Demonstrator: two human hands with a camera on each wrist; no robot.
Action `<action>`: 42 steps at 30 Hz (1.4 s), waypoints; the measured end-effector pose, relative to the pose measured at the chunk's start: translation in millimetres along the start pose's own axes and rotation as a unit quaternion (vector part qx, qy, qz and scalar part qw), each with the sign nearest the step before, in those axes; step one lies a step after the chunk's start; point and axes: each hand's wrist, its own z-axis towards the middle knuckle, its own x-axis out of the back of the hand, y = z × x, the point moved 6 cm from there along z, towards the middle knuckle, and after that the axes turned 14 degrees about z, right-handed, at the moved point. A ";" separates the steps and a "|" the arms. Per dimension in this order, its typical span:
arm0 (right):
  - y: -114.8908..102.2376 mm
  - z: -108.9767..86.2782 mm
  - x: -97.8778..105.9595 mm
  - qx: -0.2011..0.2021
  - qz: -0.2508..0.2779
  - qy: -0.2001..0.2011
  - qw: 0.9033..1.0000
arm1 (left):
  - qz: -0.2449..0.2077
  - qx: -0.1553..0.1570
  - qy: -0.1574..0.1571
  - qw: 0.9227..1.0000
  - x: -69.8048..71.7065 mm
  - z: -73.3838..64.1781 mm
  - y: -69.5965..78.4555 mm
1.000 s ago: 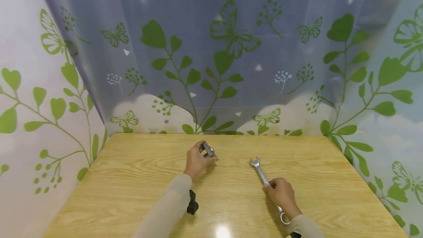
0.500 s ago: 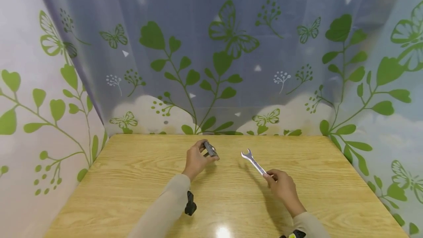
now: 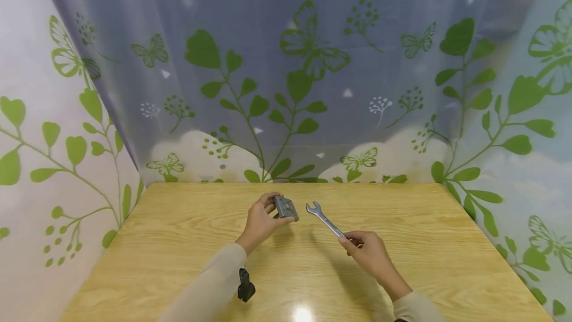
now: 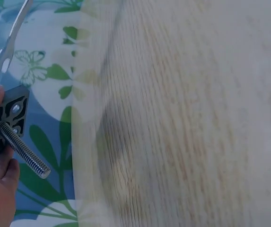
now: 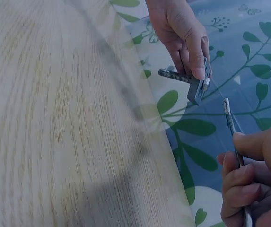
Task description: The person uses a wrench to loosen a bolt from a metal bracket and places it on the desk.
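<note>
My left hand (image 3: 260,221) pinches a small square grey plate (image 3: 286,208) by its edges, above the table. In the left wrist view a long threaded bolt (image 4: 26,151) sticks out from the plate's ribbed side, with several screw heads around it. On the opposite face a nut (image 5: 205,84) shows in the right wrist view. My right hand (image 3: 368,257) grips a silver combination wrench (image 3: 326,221) by its shaft, thumb on top. The wrench's open end points toward the plate and is apart from it. The ring end is hidden by the right hand in the head view.
The wooden table (image 3: 178,242) stretches under both hands. A patterned curtain (image 3: 232,113) with leaves and butterflies hangs at its far edge and along the sides. A black strap camera (image 3: 245,286) sits at the left wrist.
The right hand has lifted the wrench off the table and moved it left, toward the plate. The left hand has turned the plate so that more of its nut face shows.
</note>
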 end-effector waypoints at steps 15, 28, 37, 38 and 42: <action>-18.5 -14.2 -27.2 0.027 0.054 -0.045 0.997 | -0.021 -0.021 -0.004 1.000 7.8 -23.7 13.0; -22.1 -24.7 -40.5 0.017 0.076 -0.056 0.995 | -0.032 -0.048 0.013 0.998 12.1 -42.0 24.4; -18.2 -33.7 -54.4 -0.011 0.114 -0.047 0.992 | -0.029 -0.052 0.033 0.998 15.6 -49.9 27.1; -18.5 -34.5 -55.8 -0.014 0.116 -0.045 0.992 | -0.026 -0.054 0.036 0.998 16.0 -50.5 27.4; -19.0 -36.8 -60.4 -0.023 0.125 -0.037 0.991 | -0.011 -0.048 0.044 0.998 17.6 -51.9 27.4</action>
